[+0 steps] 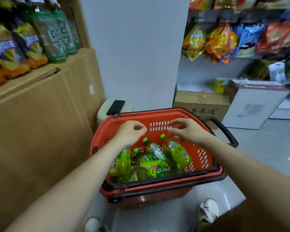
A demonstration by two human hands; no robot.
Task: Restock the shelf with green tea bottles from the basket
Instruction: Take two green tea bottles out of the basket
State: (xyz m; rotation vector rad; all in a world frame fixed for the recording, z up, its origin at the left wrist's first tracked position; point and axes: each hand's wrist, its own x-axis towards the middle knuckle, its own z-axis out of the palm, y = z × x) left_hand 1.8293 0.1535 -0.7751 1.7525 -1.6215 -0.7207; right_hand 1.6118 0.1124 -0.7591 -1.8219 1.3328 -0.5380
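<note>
Stacked cardboard cartons (40, 118) topped with snack bags fill the aisle on our left, hanging packets the wall on our right. Between them on the floor sits the red basket (206, 158), its black handle (224, 131) swung outward, the green tea bottles (151, 161) lying heaped inside, green caps toward the far wall. Both arms reach over it. Our left hand (130, 133) hovers with fingers curled loosely inward, holding nothing; our right hand (188, 131) hangs beside it, fingers spread and empty, just above one bottle's cap. We judge this the pick-up step: the next move calls for dropping onto a bottle and closing round its neck or body.
</note>
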